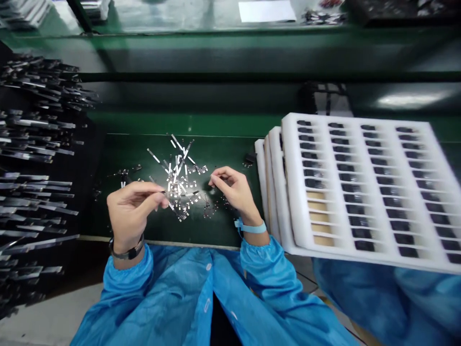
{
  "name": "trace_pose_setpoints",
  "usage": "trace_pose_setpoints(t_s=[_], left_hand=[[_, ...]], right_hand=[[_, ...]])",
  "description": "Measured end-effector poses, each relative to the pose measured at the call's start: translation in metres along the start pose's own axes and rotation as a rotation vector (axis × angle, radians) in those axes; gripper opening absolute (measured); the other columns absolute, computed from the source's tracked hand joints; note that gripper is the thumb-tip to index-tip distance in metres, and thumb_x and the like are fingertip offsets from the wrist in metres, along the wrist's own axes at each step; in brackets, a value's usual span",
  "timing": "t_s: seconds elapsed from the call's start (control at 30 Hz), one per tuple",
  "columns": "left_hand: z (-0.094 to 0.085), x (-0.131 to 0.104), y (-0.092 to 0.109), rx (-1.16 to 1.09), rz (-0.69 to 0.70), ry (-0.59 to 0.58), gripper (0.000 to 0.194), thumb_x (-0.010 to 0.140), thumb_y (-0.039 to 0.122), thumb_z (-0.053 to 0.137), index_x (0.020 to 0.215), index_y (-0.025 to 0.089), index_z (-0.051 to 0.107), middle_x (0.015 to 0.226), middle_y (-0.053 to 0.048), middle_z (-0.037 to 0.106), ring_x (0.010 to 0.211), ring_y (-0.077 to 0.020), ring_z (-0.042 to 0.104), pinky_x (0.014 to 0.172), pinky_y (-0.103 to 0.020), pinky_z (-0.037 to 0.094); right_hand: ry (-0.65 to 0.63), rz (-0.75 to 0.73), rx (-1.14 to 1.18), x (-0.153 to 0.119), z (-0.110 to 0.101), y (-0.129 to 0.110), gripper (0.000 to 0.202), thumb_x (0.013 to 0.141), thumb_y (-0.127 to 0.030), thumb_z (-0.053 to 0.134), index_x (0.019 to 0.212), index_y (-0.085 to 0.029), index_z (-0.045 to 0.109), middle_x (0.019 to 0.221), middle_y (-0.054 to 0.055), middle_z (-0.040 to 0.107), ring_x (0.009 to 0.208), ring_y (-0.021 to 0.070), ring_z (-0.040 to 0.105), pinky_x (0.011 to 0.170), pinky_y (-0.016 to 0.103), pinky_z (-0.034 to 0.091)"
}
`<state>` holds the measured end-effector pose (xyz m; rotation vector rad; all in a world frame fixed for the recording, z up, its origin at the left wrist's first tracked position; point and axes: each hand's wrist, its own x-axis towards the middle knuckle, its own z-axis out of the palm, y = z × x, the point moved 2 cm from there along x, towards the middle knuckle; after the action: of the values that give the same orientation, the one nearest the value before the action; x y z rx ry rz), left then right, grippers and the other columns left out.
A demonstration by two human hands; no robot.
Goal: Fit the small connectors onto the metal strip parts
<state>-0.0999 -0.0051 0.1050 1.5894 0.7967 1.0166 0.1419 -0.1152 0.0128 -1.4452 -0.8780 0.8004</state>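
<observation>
My left hand (134,211) is closed in a pinch at the left of the pile. A small thin dark-tipped strip shows at its thumb and forefinger; most of it is hidden or blends with the parts behind. On the pile's right side my right hand (233,188) has thumb and forefinger pressed together. Something small and dark may be at those fingertips, too small to name. Between the hands lies a loose pile of small flex cables (176,175) with silvery strips and tiny metallic ends, spread on the dark green work surface (223,149).
White foam trays (297,192) with rows of black parts are stacked at the right. Bundles of silvery strips (39,187) stick out of a dark rack at the left. A shelf (201,19) at the back holds white paper (266,10). Another blue garment (360,293) shows below the trays.
</observation>
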Motion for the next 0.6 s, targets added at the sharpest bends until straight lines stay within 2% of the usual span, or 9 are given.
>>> trace_pose_setpoints(t_s=[0.07,0.13,0.27,0.33,0.43,0.53,0.6], left_hand=[[0.002,0.0,-0.001,-0.002,0.01,0.04,0.026,0.081,0.047,0.092,0.09,0.025,0.083,0.073,-0.001,0.074,0.061,-0.0193,0.071,0.056,-0.033,0.058],[0.008,0.002,-0.006,0.017,0.026,0.067,0.031,0.078,0.049,0.094,0.092,0.025,0.082,0.079,-0.002,0.076,0.065,-0.0192,0.073,0.06,-0.034,0.061],[0.021,0.008,-0.014,0.085,0.047,0.167,0.02,0.084,0.03,0.089,0.094,0.021,0.075,0.081,0.0,0.073,0.065,-0.0154,0.074,0.061,-0.028,0.061],[0.023,0.01,-0.012,0.065,0.053,0.197,0.022,0.088,0.024,0.085,0.103,0.021,0.069,0.085,0.002,0.072,0.064,-0.0144,0.075,0.061,-0.027,0.061],[0.019,0.012,-0.008,0.042,0.047,0.206,0.032,0.088,0.023,0.084,0.111,0.022,0.062,0.091,0.002,0.07,0.065,-0.0147,0.076,0.063,-0.029,0.064],[0.011,0.015,-0.007,0.099,0.028,0.22,0.028,0.088,0.025,0.085,0.104,0.02,0.063,0.094,0.0,0.07,0.068,-0.0147,0.076,0.064,-0.028,0.063],[0.007,0.017,-0.008,0.136,0.031,0.249,0.028,0.088,0.025,0.084,0.108,0.02,0.066,0.097,-0.001,0.071,0.07,-0.0143,0.076,0.063,-0.027,0.062]], right_hand=[[-0.003,0.007,0.011,0.0,0.0,0.0,0.038,0.093,-0.061,0.076,0.093,-0.023,0.07,0.08,0.003,0.075,0.075,0.0208,0.07,0.073,0.037,0.058],[-0.009,0.011,0.012,0.0,0.0,0.0,0.037,0.094,-0.061,0.076,0.093,-0.024,0.07,0.08,0.004,0.075,0.075,0.0209,0.07,0.073,0.038,0.058],[-0.013,0.002,0.015,-0.001,0.0,-0.001,0.035,0.094,-0.059,0.076,0.092,-0.024,0.071,0.081,0.004,0.075,0.074,0.0205,0.07,0.073,0.037,0.057],[-0.018,0.003,0.014,-0.002,0.0,-0.002,0.035,0.094,-0.058,0.076,0.091,-0.024,0.071,0.081,0.003,0.076,0.074,0.0203,0.07,0.073,0.037,0.057],[-0.029,0.015,0.018,-0.003,0.0,-0.003,0.036,0.095,-0.059,0.075,0.091,-0.024,0.071,0.081,0.003,0.076,0.074,0.0203,0.07,0.073,0.038,0.058],[-0.027,0.021,0.05,-0.003,0.001,-0.004,0.038,0.094,-0.061,0.076,0.091,-0.024,0.071,0.081,0.003,0.076,0.073,0.0199,0.07,0.072,0.037,0.059],[-0.022,0.023,0.099,-0.002,0.002,-0.004,0.039,0.093,-0.063,0.076,0.091,-0.024,0.07,0.08,0.003,0.075,0.072,0.0195,0.07,0.07,0.037,0.059]])
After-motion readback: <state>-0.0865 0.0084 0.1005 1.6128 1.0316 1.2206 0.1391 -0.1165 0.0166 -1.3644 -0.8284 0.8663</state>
